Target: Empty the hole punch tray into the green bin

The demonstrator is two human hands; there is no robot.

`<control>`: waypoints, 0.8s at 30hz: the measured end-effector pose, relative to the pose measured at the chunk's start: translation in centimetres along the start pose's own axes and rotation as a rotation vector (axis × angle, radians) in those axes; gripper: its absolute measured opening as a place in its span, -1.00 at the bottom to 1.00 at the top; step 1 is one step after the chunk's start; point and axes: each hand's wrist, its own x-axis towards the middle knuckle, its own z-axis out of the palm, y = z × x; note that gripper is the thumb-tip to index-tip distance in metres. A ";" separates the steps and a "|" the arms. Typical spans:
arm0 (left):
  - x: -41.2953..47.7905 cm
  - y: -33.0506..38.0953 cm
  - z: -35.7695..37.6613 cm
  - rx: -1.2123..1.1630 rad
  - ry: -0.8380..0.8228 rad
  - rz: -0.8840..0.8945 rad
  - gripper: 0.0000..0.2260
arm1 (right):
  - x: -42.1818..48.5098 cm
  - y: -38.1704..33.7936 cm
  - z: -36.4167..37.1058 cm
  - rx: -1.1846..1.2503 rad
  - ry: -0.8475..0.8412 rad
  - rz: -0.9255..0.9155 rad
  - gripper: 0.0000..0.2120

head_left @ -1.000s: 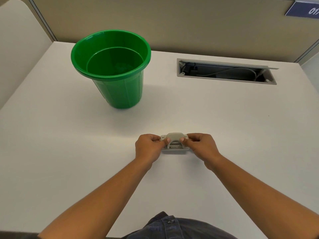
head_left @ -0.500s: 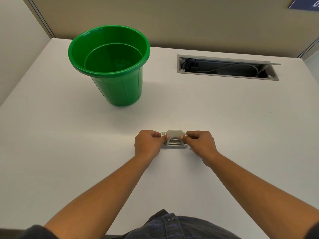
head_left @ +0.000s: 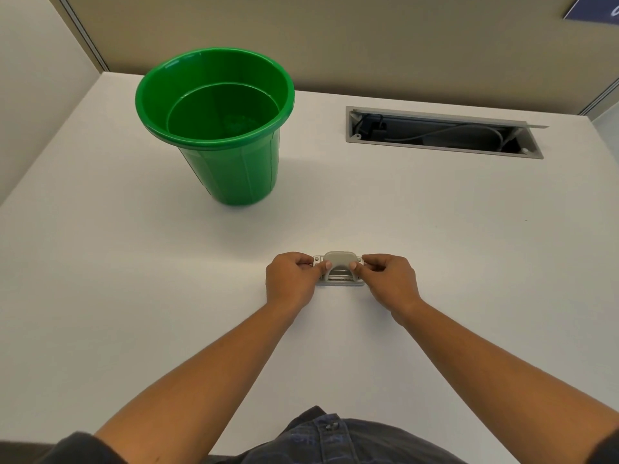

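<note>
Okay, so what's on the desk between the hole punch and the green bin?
Nothing: the head view shows only bare white desk between the small grey hole punch and the round green plastic bin.

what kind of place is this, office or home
Most likely an office cubicle: a white desk with a built-in cable tray, fabric partition walls behind it, and a hole punch in hand.
</note>
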 end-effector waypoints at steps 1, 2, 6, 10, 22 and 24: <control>0.0 0.0 0.0 -0.002 -0.002 0.003 -0.70 | 0.0 0.0 0.0 0.000 0.000 0.000 -0.56; -0.1 -0.1 0.0 0.000 -0.006 0.007 -0.69 | 0.0 0.1 0.1 -0.002 0.000 -0.002 -0.56; -0.3 -0.2 -0.1 0.020 -0.016 0.039 -0.68 | 0.1 0.2 0.0 -0.013 -0.002 -0.013 -0.56; -0.5 -0.4 -0.2 0.032 -0.023 0.087 -0.71 | -0.1 0.2 0.0 -0.013 -0.004 -0.032 -0.57; -0.9 -0.4 -0.3 0.030 -0.034 0.135 -0.75 | -0.3 0.0 0.0 -0.024 -0.008 -0.072 -0.61; -0.9 -0.6 -0.6 0.021 -0.027 0.157 -0.77 | -0.3 0.1 -0.1 -0.015 -0.004 -0.089 -0.65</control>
